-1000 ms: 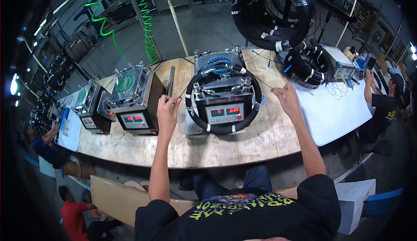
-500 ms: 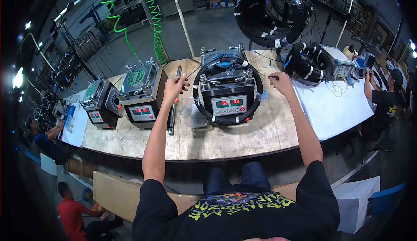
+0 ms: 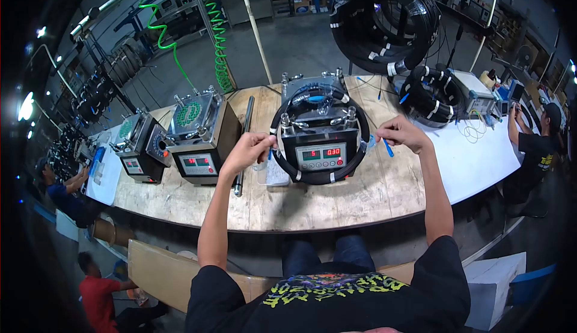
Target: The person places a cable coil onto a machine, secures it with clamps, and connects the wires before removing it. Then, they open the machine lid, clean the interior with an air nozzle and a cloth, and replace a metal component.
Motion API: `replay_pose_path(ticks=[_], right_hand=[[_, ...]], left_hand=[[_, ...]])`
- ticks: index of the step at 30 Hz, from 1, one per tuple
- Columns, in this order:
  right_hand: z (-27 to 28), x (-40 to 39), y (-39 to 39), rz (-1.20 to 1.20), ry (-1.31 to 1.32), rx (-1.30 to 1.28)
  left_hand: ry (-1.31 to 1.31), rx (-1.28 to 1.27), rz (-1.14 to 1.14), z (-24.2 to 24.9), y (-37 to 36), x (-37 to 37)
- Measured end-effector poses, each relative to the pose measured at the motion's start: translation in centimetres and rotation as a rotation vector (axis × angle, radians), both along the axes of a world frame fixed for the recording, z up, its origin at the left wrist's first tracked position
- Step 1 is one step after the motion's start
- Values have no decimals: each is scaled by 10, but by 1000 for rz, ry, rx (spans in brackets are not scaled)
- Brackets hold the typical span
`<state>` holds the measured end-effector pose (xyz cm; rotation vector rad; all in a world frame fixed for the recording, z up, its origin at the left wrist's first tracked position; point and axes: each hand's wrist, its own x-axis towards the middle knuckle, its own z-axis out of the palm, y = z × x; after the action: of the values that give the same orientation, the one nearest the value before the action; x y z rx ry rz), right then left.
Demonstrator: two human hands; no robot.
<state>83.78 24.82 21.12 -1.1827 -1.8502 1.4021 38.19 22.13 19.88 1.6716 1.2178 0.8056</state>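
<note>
A coil of black cable (image 3: 364,123) hangs around the top and front of the middle machine (image 3: 314,142), which has a lit red digital display. At the coil's left side my left hand (image 3: 253,150) is pinched on a cable end with a small blue tip. On the right my right hand (image 3: 404,135) pinches another cable end, its blue tip (image 3: 388,148) pointing down. Clear plastic shows beside those right fingers. A clear box (image 3: 275,175) stands by the machine's lower left, and a metal rod (image 3: 239,180) lies behind my left forearm.
Two similar machines with green round plates, one (image 3: 195,135) nearer, stand left on the wooden bench (image 3: 360,198). More cable coils (image 3: 430,93) and an instrument (image 3: 475,93) are back right, and a large coil (image 3: 384,27) hangs above. Co-workers are at both sides.
Both hands have come closer to the coil and nearer me, now with blue-tipped cable ends showing in the fingers. The middle machine's display reading has changed.
</note>
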Motion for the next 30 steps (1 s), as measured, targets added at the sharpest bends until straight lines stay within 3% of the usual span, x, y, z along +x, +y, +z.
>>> replay_pose_path(ticks=[5,8,9,10,12,14,20,23,25,30], right_hand=[[4,-67,-25,94,117,111],[-25,-123,-36,23,300,129],[-30,-135,-39,-23,347,184],[-19,-143,-48,-22,446,-60],[-23,-147,-52,-90,373,57],[-31,-149,-51,-118,346,197],[-8,-126,-47,73,263,41],[0,-102,-34,-18,244,48],[5,-85,-24,-39,343,67],[-18,-56,22,-204,611,0]], left_hand=[[-273,-213,-100,-6,-12,63],[-318,-248,-86,-18,-8,103],[-442,-236,-138,-28,-5,111],[-477,-268,-118,-24,-10,119],[-489,-344,-97,-5,-23,122],[-447,-432,-94,17,-37,117],[-410,-182,-111,-6,-33,105],[-230,-113,82,14,-31,87],[-392,-52,29,4,-8,65],[-734,-78,246,-1,36,24]])
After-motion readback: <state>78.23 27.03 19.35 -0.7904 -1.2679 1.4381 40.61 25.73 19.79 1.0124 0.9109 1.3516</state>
